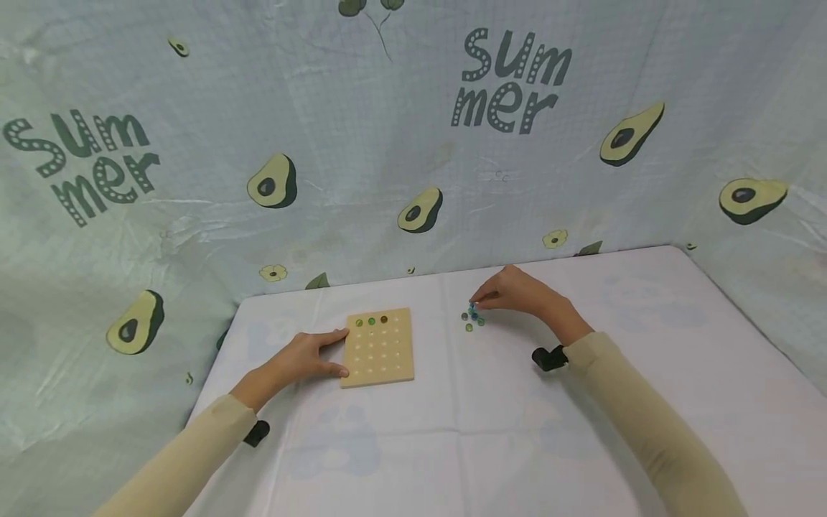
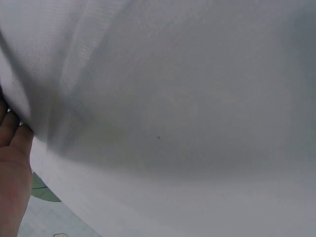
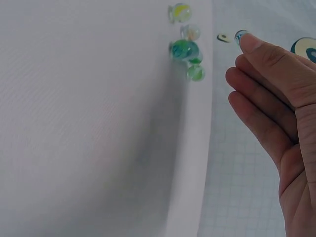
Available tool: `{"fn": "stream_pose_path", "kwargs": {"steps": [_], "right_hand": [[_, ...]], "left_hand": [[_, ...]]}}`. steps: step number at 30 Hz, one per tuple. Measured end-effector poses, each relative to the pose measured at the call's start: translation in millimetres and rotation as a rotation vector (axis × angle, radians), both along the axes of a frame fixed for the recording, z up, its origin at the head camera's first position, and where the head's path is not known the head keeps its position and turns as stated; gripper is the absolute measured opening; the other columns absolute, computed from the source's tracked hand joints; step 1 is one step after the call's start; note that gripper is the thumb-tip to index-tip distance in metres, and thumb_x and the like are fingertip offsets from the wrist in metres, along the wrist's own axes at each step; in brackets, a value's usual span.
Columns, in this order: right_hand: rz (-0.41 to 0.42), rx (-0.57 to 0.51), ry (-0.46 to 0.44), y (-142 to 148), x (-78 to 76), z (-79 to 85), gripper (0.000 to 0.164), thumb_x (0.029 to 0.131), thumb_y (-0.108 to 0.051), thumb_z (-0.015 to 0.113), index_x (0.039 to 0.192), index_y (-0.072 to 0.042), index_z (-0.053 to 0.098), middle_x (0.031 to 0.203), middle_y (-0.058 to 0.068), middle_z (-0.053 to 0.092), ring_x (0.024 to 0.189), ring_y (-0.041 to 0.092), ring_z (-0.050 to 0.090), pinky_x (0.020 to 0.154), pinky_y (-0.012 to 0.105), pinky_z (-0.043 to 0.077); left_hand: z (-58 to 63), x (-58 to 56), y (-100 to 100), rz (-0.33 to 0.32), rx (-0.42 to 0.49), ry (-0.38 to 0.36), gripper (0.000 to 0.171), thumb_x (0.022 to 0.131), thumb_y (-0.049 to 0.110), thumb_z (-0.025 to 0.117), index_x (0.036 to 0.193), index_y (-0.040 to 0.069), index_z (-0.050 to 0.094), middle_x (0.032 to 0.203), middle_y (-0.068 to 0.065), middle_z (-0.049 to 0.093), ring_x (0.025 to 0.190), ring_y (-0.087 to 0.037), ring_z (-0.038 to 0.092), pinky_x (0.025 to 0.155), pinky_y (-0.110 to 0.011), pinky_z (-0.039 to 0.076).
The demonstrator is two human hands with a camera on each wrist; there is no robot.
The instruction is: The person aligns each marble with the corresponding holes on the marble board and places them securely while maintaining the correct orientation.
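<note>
A square wooden board [image 1: 377, 348] with rows of small hollows lies on the table. In its far row sit a yellow-green marble [image 1: 359, 323], a green marble [image 1: 371, 322] and a brown marble [image 1: 384, 319]. My left hand [image 1: 298, 359] rests at the board's left edge, thumb and fingers spread along it. Between thumb and fingertip, my right hand [image 1: 517, 291] pinches a clear bluish marble [image 3: 240, 36], raised over a small cluster. That cluster holds several glass marbles, among them a yellow-streaked marble [image 3: 181, 12], a blue-green marble [image 3: 181, 50] and a green marble [image 3: 196, 73].
A white cloth [image 1: 400, 452] covers the table. Behind it hangs a pale curtain [image 1: 362, 129] printed with avocados and lettering. Black wrist cameras show at both cuffs, the right camera [image 1: 549, 358] close over the cloth. The left wrist view is mostly cloth.
</note>
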State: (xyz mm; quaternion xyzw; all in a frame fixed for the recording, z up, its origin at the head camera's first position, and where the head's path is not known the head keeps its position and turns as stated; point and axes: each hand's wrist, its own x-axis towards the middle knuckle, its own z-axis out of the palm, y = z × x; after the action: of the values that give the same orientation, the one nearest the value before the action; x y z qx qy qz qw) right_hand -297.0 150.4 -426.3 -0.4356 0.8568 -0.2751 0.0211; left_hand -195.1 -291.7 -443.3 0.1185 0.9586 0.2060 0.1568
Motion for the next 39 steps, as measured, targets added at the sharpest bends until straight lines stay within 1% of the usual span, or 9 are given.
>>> {"fn": "stream_pose_path", "kwargs": {"steps": [4, 8, 16, 21, 26, 29, 34, 39], "right_hand": [[-0.005, 0.001, -0.003, -7.4, -1.3, 1.2, 0.018, 0.088, -0.013, 0.081, 0.105, -0.01, 0.082, 0.099, -0.001, 0.079, 0.087, 0.007, 0.074, 0.077, 0.024, 0.06], [0.002, -0.023, -0.01, -14.2, -1.9, 0.9, 0.018, 0.088, -0.015, 0.081, 0.105, -0.01, 0.082, 0.098, -0.002, 0.079, 0.085, 0.005, 0.073, 0.077, 0.023, 0.06], [-0.016, -0.042, -0.027, -32.2, -0.8, 1.7, 0.018, 0.088, -0.015, 0.082, 0.106, -0.012, 0.083, 0.097, -0.004, 0.079, 0.08, 0.001, 0.07, 0.075, 0.023, 0.059], [-0.004, -0.054, -0.026, -42.8, -2.1, 0.7, 0.018, 0.088, -0.016, 0.081, 0.106, -0.012, 0.083, 0.097, -0.003, 0.079, 0.079, 0.002, 0.069, 0.073, 0.023, 0.058], [-0.009, -0.034, -0.023, -53.9, -3.3, 0.4, 0.019, 0.089, -0.018, 0.081, 0.106, -0.013, 0.082, 0.1, -0.004, 0.079, 0.083, 0.003, 0.07, 0.074, 0.023, 0.058], [-0.01, -0.043, -0.022, -60.8, -4.3, -0.2, 0.019, 0.089, -0.019, 0.081, 0.107, -0.013, 0.082, 0.101, -0.005, 0.078, 0.087, 0.005, 0.071, 0.076, 0.024, 0.058], [0.006, -0.061, -0.026, -70.8, -5.2, -2.5, 0.018, 0.09, -0.021, 0.08, 0.107, -0.014, 0.082, 0.101, -0.005, 0.078, 0.089, 0.006, 0.072, 0.077, 0.023, 0.058], [0.043, -0.092, 0.005, -79.4, -7.2, -5.6, 0.019, 0.089, -0.018, 0.081, 0.107, -0.013, 0.082, 0.1, -0.004, 0.079, 0.088, 0.005, 0.073, 0.077, 0.02, 0.058]], "left_hand": [[0.3, 0.2, 0.0, 0.007, -0.002, -0.005, 0.1, 0.074, 0.054, 0.085, 0.155, 0.011, 0.044, 0.157, -0.019, 0.041, 0.146, -0.04, 0.037, 0.114, -0.055, 0.038], [1.1, 0.4, 0.0, 0.005, 0.0, -0.006, 0.1, 0.074, 0.054, 0.085, 0.155, 0.011, 0.044, 0.157, -0.019, 0.041, 0.146, -0.04, 0.037, 0.114, -0.056, 0.038], [1.4, 1.3, -0.5, -0.008, 0.005, 0.006, 0.1, 0.075, 0.054, 0.084, 0.155, 0.01, 0.044, 0.157, -0.02, 0.042, 0.145, -0.04, 0.038, 0.114, -0.056, 0.039], [1.7, 1.1, 0.4, -0.008, 0.005, 0.013, 0.1, 0.076, 0.053, 0.084, 0.155, 0.01, 0.044, 0.157, -0.02, 0.042, 0.145, -0.04, 0.038, 0.114, -0.056, 0.038], [0.9, 0.9, 1.1, 0.0, 0.002, 0.0, 0.1, 0.075, 0.053, 0.084, 0.156, 0.011, 0.043, 0.158, -0.019, 0.041, 0.146, -0.039, 0.037, 0.115, -0.055, 0.038], [1.0, 0.6, 1.3, 0.0, 0.004, 0.0, 0.1, 0.075, 0.053, 0.084, 0.156, 0.011, 0.043, 0.157, -0.019, 0.041, 0.146, -0.039, 0.037, 0.115, -0.055, 0.038], [1.8, 0.8, 1.3, -0.009, 0.003, 0.006, 0.099, 0.076, 0.053, 0.084, 0.155, 0.01, 0.043, 0.157, -0.019, 0.041, 0.146, -0.04, 0.038, 0.114, -0.055, 0.038], [1.9, 1.8, 1.8, -0.008, -0.002, -0.002, 0.1, 0.075, 0.053, 0.084, 0.155, 0.01, 0.043, 0.157, -0.02, 0.041, 0.145, -0.04, 0.037, 0.114, -0.056, 0.038]]}}
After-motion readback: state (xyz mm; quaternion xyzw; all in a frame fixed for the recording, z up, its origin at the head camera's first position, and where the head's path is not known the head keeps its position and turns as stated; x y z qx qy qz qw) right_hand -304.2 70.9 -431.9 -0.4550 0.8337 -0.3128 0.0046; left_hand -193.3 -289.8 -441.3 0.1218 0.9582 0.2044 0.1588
